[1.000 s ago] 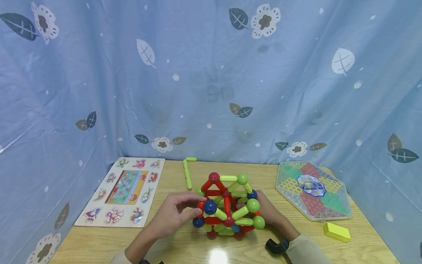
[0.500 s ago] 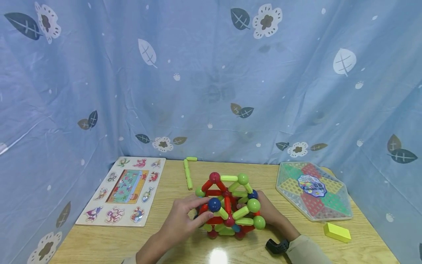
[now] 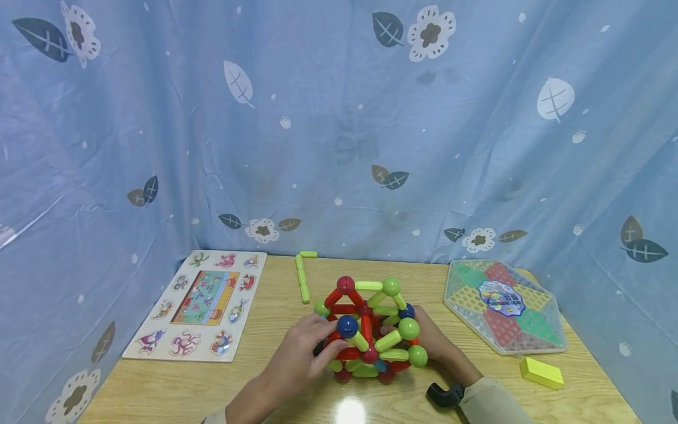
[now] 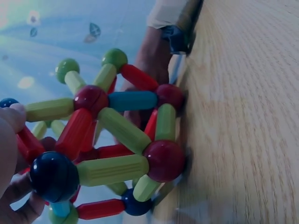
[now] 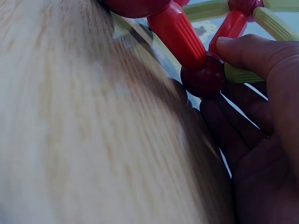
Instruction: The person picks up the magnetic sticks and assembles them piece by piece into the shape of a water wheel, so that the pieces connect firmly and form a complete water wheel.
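A lattice of magnetic sticks and balls (image 3: 369, 353) in red, lime green and blue stands on the wooden table. At its left side my left hand (image 3: 299, 353) pinches a red magnetic stick (image 4: 31, 145) between two dark blue balls; the thumb is by the upper blue ball (image 3: 347, 326) and the fingers curl behind the lower one (image 4: 54, 177). My right hand (image 3: 430, 338) holds the lattice from its far right side, partly hidden behind it. In the right wrist view its thumb (image 5: 247, 52) presses a red stick above a dark red ball (image 5: 204, 77), fingers behind.
Several loose lime sticks (image 3: 302, 280) lie behind the lattice. A picture puzzle board (image 3: 241, 338) is at the left. A clear hexagonal case (image 3: 553, 318) and a yellow block (image 3: 541, 373) lie at the right. A blue patterned curtain (image 3: 339, 147) encloses the table.
My left hand has moved right and its fingers have closed in around the red stick. The upper blue ball has shifted slightly right and up. The right hand stays where it was.
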Demonstrator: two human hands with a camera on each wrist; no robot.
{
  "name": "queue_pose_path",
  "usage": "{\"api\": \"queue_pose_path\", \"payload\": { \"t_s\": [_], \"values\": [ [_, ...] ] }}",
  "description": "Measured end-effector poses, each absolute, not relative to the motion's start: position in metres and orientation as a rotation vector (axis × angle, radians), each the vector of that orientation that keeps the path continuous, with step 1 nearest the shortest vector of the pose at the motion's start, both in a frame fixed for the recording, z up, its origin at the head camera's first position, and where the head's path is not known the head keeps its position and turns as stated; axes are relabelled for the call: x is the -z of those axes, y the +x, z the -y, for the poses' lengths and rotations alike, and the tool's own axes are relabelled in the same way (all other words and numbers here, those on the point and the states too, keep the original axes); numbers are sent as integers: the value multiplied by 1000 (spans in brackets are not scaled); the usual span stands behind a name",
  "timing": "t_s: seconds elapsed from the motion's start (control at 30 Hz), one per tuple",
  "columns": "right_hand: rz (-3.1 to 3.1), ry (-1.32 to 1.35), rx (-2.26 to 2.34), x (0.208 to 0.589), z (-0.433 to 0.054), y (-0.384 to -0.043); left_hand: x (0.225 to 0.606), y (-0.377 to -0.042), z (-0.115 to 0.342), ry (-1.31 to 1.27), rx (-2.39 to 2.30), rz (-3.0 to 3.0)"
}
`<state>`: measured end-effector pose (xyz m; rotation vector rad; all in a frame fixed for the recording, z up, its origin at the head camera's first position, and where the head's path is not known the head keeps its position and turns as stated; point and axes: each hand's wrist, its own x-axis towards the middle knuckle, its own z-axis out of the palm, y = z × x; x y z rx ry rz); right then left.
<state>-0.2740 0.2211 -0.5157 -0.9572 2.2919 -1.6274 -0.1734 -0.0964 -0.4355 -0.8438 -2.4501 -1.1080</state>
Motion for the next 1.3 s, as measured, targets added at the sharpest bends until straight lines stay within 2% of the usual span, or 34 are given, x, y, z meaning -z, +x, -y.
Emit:
{"api": "queue_pose_path", "payload": {
  "t_s": [0.3, 0.7, 0.87, 1.1, 1.3],
  "values": [
    [-2317, -1009, 1620, 518, -222, -275, 438, -176, 97, -836, 1269, 2440],
    [-2318, -1077, 1627, 513, -219, -272, 446, -180, 103, -919, 1323, 2378],
    [-2326, -1029, 1613, 514, -219, -271, 448, -185, 115, -1001, 1481, 2290],
    [-2291, -1029, 1636, 515, -219, -272, 453, -215, 154, -983, 1891, 2041],
    [-2285, -997, 1645, 516, -219, -273, 462, -255, 176, -853, 1908, 2214]
  ]
}}
